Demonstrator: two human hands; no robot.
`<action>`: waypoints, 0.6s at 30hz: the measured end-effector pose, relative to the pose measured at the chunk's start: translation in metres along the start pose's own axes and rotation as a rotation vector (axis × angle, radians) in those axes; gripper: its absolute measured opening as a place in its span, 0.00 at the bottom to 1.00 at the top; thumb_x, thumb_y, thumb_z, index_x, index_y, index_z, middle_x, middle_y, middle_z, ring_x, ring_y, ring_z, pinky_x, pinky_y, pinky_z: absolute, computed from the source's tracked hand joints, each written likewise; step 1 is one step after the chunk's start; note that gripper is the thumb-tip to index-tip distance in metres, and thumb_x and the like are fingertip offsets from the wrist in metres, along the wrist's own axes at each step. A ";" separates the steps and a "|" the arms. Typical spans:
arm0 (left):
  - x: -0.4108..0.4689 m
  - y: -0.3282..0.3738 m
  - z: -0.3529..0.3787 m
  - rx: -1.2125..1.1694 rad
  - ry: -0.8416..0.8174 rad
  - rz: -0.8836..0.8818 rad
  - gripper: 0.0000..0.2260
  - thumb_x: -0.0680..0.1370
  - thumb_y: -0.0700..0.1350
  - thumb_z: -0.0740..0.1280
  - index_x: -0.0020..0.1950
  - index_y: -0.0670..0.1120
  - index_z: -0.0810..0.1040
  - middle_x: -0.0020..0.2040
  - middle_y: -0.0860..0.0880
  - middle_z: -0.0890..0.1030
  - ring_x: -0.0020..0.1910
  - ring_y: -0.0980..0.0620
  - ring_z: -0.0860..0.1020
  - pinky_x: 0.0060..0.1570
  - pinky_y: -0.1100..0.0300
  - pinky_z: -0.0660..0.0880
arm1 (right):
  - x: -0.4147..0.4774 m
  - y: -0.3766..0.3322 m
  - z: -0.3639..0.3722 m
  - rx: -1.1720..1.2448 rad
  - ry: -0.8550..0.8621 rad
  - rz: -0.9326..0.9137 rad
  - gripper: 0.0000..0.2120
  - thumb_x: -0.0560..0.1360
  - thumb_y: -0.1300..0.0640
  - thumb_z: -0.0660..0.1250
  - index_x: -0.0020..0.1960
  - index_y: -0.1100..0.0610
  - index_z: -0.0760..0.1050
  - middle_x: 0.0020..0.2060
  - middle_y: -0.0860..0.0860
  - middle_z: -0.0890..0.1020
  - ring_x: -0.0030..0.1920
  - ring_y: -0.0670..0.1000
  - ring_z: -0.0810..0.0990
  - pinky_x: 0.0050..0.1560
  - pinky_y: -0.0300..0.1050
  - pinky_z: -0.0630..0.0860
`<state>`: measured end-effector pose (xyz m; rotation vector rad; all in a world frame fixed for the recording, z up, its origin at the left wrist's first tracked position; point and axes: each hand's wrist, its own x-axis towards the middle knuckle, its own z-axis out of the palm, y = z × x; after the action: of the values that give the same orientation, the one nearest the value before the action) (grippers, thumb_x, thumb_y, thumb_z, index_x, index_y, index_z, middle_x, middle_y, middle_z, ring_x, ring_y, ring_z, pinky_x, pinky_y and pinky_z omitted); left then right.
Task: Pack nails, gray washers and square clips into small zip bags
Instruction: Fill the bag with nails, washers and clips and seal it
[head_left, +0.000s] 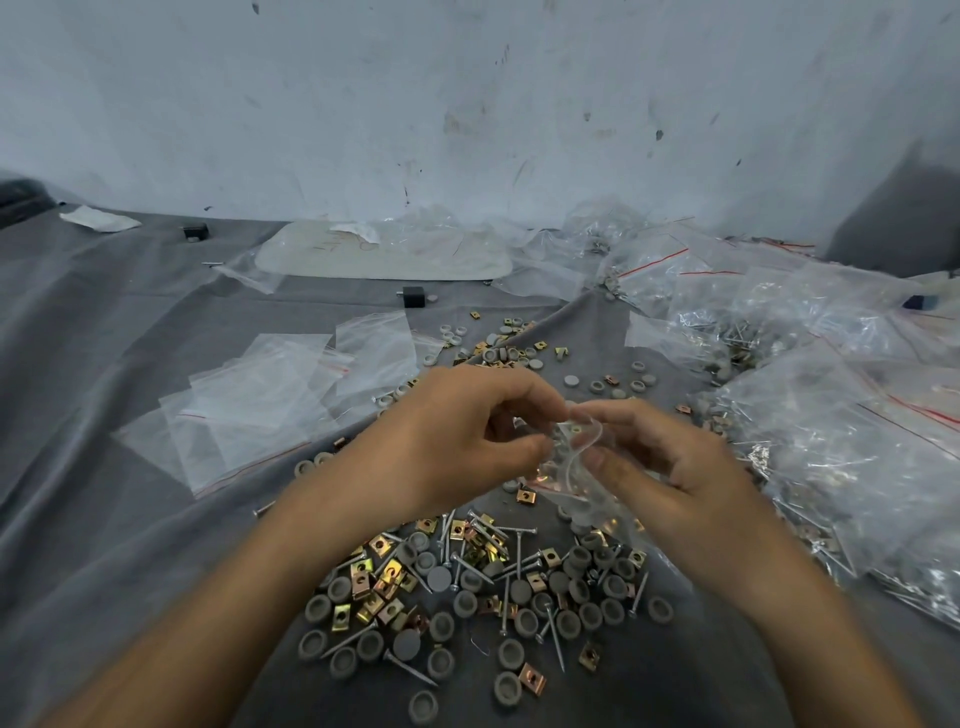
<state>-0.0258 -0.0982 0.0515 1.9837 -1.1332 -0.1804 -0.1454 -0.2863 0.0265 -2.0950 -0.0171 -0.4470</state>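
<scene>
— Hands?
— Two, both raised over the near heap. Between them one small zip bag (576, 457), pinched at its left edge by thumb and curled fingers of the left hand (457, 436), gripped on its right side by thumb and fingers of the right hand (670, 467).
— Inside it?
— A few gray washers and at least one square clip, seen through the plastic. Beyond that, hard to tell.
— Loose parts?
— Too many for a sure count. Several dozen gray washers (524, 621), roughly two dozen brass-coloured square clips (382, 577), more than a dozen nails (519, 551), all mixed in one heap on the gray cloth (130, 519) under the wrists. More washers and clips scattered thinner farther back.
— Other containers?
— To the left, empty zip bags (260, 405) overlapping in a loose spread, red line at the mouths, number unclear. Along the right, filled bags (831, 441) piled deep, holding nails, washers and clips.
— Farther off?
— A flat white board (384, 254) near the wall (467, 78), two small black blocks (413, 297), one paper scrap (98, 218) at far left.
— Room to move?
— Wide bare cloth at the left. Only a narrow strip between the two scatters. Right side crowded by bags up to the frame's edge.
</scene>
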 end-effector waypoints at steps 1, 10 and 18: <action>0.000 0.000 0.000 0.006 -0.001 -0.002 0.11 0.76 0.45 0.74 0.55 0.59 0.82 0.46 0.60 0.84 0.41 0.59 0.81 0.44 0.56 0.80 | 0.000 0.000 0.000 -0.001 -0.003 -0.005 0.15 0.73 0.41 0.67 0.59 0.35 0.78 0.51 0.36 0.85 0.55 0.39 0.83 0.52 0.43 0.79; 0.000 0.007 0.002 -0.152 0.045 0.018 0.18 0.72 0.53 0.76 0.61 0.59 0.79 0.49 0.71 0.80 0.45 0.62 0.82 0.46 0.64 0.80 | 0.000 0.003 0.000 0.035 0.002 -0.012 0.14 0.73 0.43 0.68 0.59 0.37 0.80 0.52 0.38 0.85 0.55 0.39 0.83 0.52 0.32 0.77; 0.003 -0.028 -0.029 0.112 0.213 -0.083 0.07 0.81 0.49 0.68 0.57 0.59 0.80 0.49 0.59 0.82 0.45 0.60 0.80 0.44 0.61 0.77 | 0.001 0.008 -0.006 0.041 0.107 0.006 0.15 0.79 0.59 0.70 0.57 0.39 0.81 0.49 0.39 0.86 0.49 0.40 0.84 0.44 0.33 0.78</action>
<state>0.0077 -0.0766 0.0512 2.0937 -0.9436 0.0519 -0.1445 -0.2959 0.0228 -2.0282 0.0425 -0.5507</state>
